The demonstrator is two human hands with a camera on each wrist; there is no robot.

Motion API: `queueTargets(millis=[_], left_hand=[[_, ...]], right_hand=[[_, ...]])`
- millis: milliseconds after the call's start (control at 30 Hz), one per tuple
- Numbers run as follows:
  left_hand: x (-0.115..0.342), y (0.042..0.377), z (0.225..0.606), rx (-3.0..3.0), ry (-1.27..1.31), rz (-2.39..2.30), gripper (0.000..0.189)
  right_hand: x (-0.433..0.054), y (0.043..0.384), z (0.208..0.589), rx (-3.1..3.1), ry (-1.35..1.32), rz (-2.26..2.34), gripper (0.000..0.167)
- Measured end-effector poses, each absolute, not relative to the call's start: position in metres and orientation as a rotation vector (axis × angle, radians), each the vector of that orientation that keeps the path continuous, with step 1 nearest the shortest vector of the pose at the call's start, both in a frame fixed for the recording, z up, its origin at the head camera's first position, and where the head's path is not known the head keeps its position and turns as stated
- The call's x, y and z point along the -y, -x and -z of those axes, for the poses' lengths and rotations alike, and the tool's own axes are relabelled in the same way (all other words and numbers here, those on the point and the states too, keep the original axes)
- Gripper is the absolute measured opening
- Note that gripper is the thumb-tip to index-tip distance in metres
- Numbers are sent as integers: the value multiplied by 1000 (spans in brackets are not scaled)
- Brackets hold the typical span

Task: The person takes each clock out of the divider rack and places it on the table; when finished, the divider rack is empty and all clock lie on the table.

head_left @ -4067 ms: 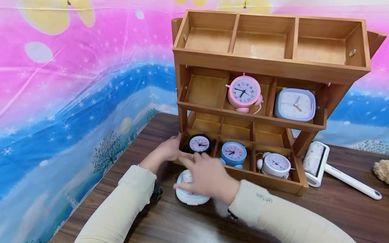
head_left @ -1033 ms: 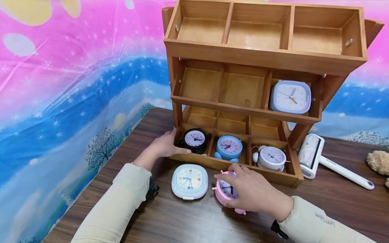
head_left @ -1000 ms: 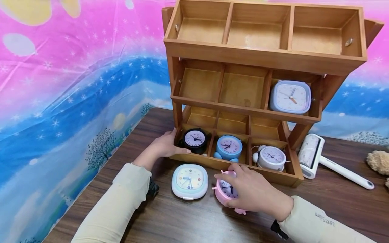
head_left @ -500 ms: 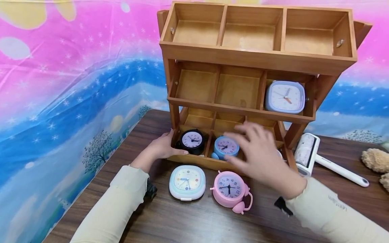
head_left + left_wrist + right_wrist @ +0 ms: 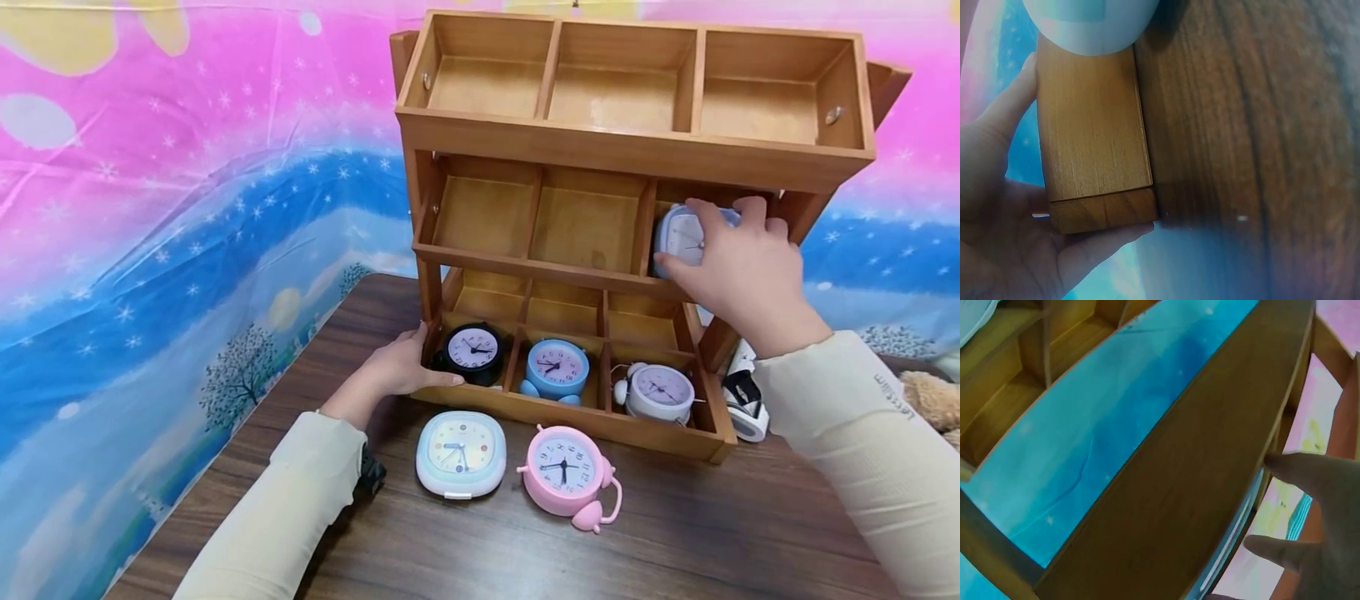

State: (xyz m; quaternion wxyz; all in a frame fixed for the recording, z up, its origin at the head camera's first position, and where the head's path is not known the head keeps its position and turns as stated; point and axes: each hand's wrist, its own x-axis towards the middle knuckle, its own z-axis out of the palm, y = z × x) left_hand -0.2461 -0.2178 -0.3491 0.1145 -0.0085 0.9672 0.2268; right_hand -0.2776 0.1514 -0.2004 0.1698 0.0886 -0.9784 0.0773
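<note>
My left hand [image 5: 396,364] grips the left end of the bottom tray of a wooden tiered shelf [image 5: 637,148]; the left wrist view shows fingers and thumb around the tray's corner [image 5: 1094,125]. At the right end of the middle tier, my right hand [image 5: 753,275] holds a pale lavender-blue alarm clock [image 5: 678,237], thumb at its lower left and fingers over its top; the hand hides much of its face. A pink twin-bell alarm clock [image 5: 562,471] lies face up on the table, beside a white and light-blue rounded clock [image 5: 461,454].
Black [image 5: 472,348], blue [image 5: 557,367] and white [image 5: 662,392] alarm clocks sit in the bottom tray. A lint roller [image 5: 746,417], partly behind the right sleeve, lies beside the shelf. Brown plush [image 5: 930,398] is at the table's right. A patterned cloth [image 5: 187,208] hangs behind.
The pink clock came out of the middle tier onto the table, and my right hand let go of it. That hand then moved up to the lavender-blue clock. My left hand stays on the shelf.
</note>
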Motion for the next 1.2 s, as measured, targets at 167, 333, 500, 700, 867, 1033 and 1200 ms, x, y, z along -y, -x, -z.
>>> queueTargets(millis=[167,333,500,700,867,1033,1200], left_hand=[[218,246,349,-2832,29,-657,117],[217,246,349,-2828,32,-650,118],[216,246,350,-2827,30,-635,117],[218,247,349,-2828,37,-643,117],[217,248,351,-2828,22,-656,117],[216,247,350,-2814,24,-661,117],[218,248,349,-2819,34,-637,117]], right_hand=[[-154,282,201,2823,-259,-248,92],[-156,287,200,2834,-243,-253,92],[-160,289,199,2845,-222,-237,87],[-161,283,192,2798,-225,-285,85],[-165,262,192,2802,-269,-330,87],[-170,226,206,2824,-333,-332,91],[-178,192,235,2849,-419,-218,93]])
